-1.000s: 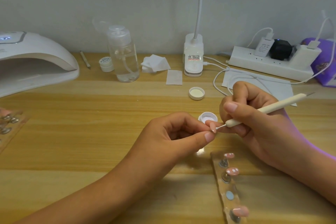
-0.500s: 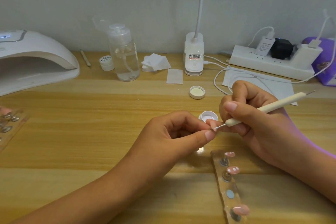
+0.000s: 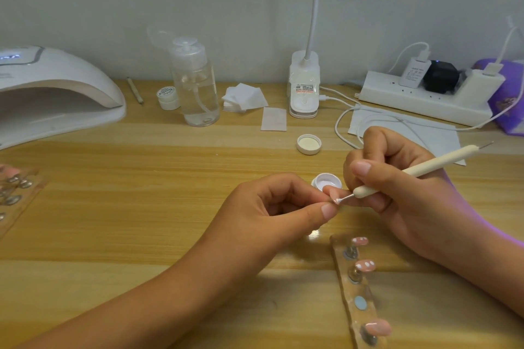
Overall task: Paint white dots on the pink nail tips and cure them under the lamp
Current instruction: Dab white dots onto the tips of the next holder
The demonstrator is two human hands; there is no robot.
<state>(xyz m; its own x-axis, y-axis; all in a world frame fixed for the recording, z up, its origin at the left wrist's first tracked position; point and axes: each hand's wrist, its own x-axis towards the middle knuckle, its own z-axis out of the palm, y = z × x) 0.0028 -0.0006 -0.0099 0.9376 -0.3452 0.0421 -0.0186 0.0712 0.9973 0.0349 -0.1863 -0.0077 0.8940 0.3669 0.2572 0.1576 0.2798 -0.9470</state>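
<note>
Head view: left hand point(image 3: 272, 207) pinches one pink nail tip point(image 3: 334, 195) betw. thumb & index finger, held just above the table point(image 3: 141, 193), near centre. Right hand point(image 3: 397, 187) grips a cream dotting tool point(image 3: 411, 171) pen-style; its metal point, w/ a white blob on it, touches the tip's surface. Small open pot point(image 3: 326, 181) of white paint sits just behind the fingers, its lid point(image 3: 309, 144) lying face-up a bit farther back. Clear holder strip point(image 3: 360, 289) lies near the right forearm w/ three pink tips on studs; the second one point(image 3: 365, 265) has white dots, the nearest one point(image 3: 378, 327) looks plain. White nail lamp point(image 3: 56, 88) stands far left at the back, well apart from the hands. Also at the back: clear pump bottle point(image 3: 195, 85), stack of white wipes point(image 3: 245, 96), power strip point(image 3: 419, 99) w/ chargers plugged in.
</note>
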